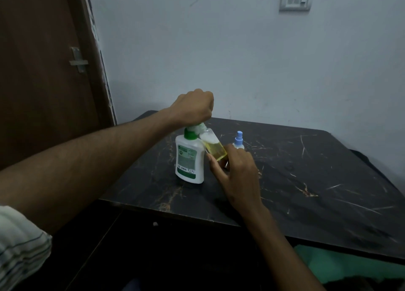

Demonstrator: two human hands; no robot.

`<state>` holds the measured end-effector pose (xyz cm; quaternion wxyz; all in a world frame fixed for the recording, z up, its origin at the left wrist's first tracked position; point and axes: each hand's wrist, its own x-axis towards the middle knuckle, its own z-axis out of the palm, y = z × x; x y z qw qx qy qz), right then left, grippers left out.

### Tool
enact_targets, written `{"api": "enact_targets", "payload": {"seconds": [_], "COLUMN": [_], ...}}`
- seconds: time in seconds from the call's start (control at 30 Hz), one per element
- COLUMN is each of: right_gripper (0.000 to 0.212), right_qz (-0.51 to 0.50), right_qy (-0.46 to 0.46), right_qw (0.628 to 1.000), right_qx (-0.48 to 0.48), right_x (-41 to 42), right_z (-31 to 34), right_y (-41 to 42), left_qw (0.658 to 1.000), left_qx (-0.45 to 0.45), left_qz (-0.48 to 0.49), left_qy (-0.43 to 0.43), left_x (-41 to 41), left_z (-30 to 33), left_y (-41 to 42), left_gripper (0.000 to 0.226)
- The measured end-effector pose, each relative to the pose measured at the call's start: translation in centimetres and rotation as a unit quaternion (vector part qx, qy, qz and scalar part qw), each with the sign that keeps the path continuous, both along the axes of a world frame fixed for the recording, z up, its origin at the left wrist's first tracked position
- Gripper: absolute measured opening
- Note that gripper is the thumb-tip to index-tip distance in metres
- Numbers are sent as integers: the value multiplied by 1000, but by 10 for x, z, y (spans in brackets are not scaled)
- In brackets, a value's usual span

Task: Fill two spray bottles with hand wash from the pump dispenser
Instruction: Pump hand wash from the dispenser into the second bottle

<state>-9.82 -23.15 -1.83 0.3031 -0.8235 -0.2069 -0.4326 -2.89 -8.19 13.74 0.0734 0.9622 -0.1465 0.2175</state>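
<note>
Here, a left hand (194, 105), curled into a fist, presses the pump dispenser (189, 157) at the surface's (306, 181) centre; right-hand fingers (215, 164) grip a tilted, part-filled spray bottle (213, 145) whose mouth should stay under the nozzle. A second bottle (238, 140) waits at two o'clock.

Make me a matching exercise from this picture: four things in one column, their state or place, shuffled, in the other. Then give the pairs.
Things:
1. pump dispenser
2. open spray bottle
3. capped spray bottle
4. left hand

States:
A. tilted, neck under the pump spout, partly full of yellow liquid
B. fisted on top of the pump head
C. standing upright on the table, white with a green collar
D. standing behind the right hand, blue sprayer on

Pairs: 1-C, 2-A, 3-D, 4-B
</note>
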Motion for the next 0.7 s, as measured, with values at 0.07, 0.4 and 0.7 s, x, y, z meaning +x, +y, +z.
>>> {"api": "enact_targets", "payload": {"seconds": [0.07,0.4,0.7], "right_gripper": [30,28,30], "right_qz": [2,-1,-4], "right_qy": [-1,-11,-7], "right_qw": [1000,1000,1000], "right_qx": [5,4,4], "right_x": [0,2,2], "right_z": [-1,1,1], "right_y": [0,0,1], "left_qw": [1000,999,999], "left_qx": [5,-35,-28], "left_qz": [-5,-3,-3], "left_qy": [-8,-21,-35], "left_x": [1,6,11], "left_z": [3,0,-1], "left_y": [1,3,5], "left_gripper": [10,12,11]}}
